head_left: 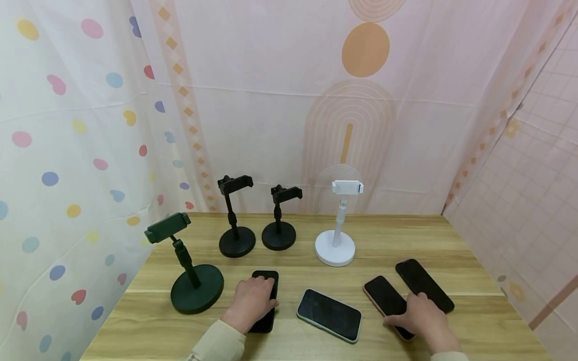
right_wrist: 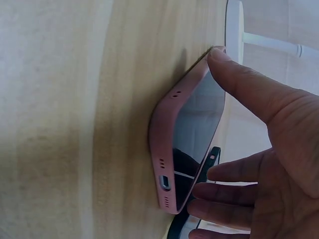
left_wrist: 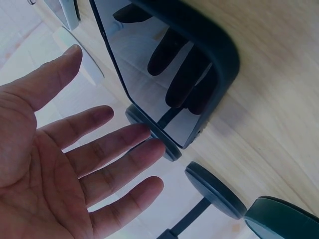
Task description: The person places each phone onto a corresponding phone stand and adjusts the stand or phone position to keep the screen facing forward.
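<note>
My left hand [head_left: 252,303] is spread loosely over the black phone [head_left: 266,322], which lies right below it, long axis pointing nearly straight away from me. My right hand [head_left: 423,321] straddles the pink-cased phone [head_left: 385,296], thumb by its left edge, fingers relaxed; can't tell if they're actually touching. That one's slanted, far end tipped left, and my right is way nearer. Hands are well apart, with the white-edged phone [head_left: 329,315] between them. All flat on a wood-grain table [head_left: 295,268], patterned curtains [head_left: 262,55] behind.
</note>
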Motion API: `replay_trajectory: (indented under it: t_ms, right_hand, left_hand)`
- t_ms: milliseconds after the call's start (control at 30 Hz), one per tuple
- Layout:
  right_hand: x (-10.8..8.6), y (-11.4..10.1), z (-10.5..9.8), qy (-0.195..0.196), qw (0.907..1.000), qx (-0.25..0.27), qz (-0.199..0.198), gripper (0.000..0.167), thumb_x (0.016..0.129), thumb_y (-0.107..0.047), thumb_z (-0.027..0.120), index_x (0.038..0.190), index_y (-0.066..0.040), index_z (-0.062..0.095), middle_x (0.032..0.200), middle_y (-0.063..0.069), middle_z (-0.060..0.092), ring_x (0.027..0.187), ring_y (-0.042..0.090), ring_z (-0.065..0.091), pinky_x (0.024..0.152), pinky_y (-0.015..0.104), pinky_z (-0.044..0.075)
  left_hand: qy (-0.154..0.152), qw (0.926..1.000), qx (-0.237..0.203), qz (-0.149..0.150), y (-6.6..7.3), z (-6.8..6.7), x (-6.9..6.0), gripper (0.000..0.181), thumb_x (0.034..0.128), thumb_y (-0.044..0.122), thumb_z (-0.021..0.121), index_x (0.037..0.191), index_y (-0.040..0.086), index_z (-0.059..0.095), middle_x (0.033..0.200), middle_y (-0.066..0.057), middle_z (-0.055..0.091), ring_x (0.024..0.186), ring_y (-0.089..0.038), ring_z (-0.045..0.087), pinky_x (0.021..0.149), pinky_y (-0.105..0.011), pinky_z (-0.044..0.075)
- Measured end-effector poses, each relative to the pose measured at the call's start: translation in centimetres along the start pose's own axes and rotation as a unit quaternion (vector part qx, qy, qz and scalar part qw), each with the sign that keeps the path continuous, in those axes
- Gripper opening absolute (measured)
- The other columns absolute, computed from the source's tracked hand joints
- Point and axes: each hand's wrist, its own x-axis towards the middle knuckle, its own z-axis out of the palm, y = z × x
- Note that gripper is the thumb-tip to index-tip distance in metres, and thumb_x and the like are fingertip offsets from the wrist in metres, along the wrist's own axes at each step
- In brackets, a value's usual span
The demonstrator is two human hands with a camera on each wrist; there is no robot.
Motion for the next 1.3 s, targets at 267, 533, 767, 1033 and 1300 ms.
replay_trajectory:
  t_ms: [267, 533, 767, 1033, 1300]
  right_hand:
    - [0.0, 0.2, 0.6, -0.006, 0.9999, 0.011, -0.001, 0.098, 0.065, -0.062, 0.084, 0.109, 0.021, 0.056, 0.096, 0.025, 0.055, 0.089, 0.039, 0.06, 0.077, 0.058, 0.05]
    - [0.1, 0.3, 1.2, -0.006, 0.9999, 0.011, -0.001, 0.1, 0.064, -0.061, 0.085, 0.112, 0.021, 0.055, 0.097, 0.026, 0.053, 0.09, 0.039, 0.056, 0.077, 0.058, 0.05]
    - [0.1, 0.3, 1.4, -0.01, 0.9998, 0.018, -0.001, 0.093, 0.066, -0.056, 0.086, 0.109, 0.02, 0.057, 0.095, 0.024, 0.05, 0.087, 0.036, 0.052, 0.076, 0.055, 0.049]
    - [0.2, 0.2, 1.6, 0.003, 0.9996, 0.024, -0.01, 0.086, 0.066, -0.052, 0.088, 0.104, 0.02, 0.059, 0.092, 0.025, 0.048, 0.087, 0.038, 0.051, 0.076, 0.055, 0.048]
    - [-0.1, 0.2, 1.6, 0.004, 0.9998, 0.021, -0.002, 0.085, 0.067, -0.052, 0.087, 0.101, 0.02, 0.059, 0.09, 0.025, 0.048, 0.087, 0.039, 0.051, 0.078, 0.055, 0.048]
  left_hand:
    - [-0.002, 1.0, -0.001, 0.001, 0.0, 0.0, 0.0, 0.047, 0.0794, 0.038, 0.083, 0.113, 0.007, 0.072, 0.096, -0.013, 0.069, 0.085, -0.032, 0.066, 0.07, -0.05, 0.054]
    - [-0.002, 1.0, -0.007, 0.001, 0.0, 0.0, 0.0, 0.045, 0.0796, 0.038, 0.083, 0.111, 0.007, 0.072, 0.094, -0.013, 0.068, 0.084, -0.032, 0.066, 0.07, -0.05, 0.053]
    - [-0.001, 1.0, -0.009, -0.001, 0.0, 0.1, 0.0, 0.044, 0.0801, 0.038, 0.083, 0.109, 0.007, 0.072, 0.091, -0.013, 0.068, 0.083, -0.032, 0.066, 0.069, -0.049, 0.053]
    - [0.008, 0.9999, -0.011, 0.005, 0.0, 0.3, -0.1, 0.041, 0.0795, 0.037, 0.083, 0.104, 0.006, 0.072, 0.088, -0.012, 0.067, 0.08, -0.031, 0.066, 0.066, -0.047, 0.053]
    - [0.006, 0.9999, -0.011, 0.005, 0.0, 0.3, -0.1, 0.042, 0.0792, 0.037, 0.083, 0.106, 0.007, 0.072, 0.088, -0.012, 0.067, 0.079, -0.031, 0.066, 0.066, -0.047, 0.053]
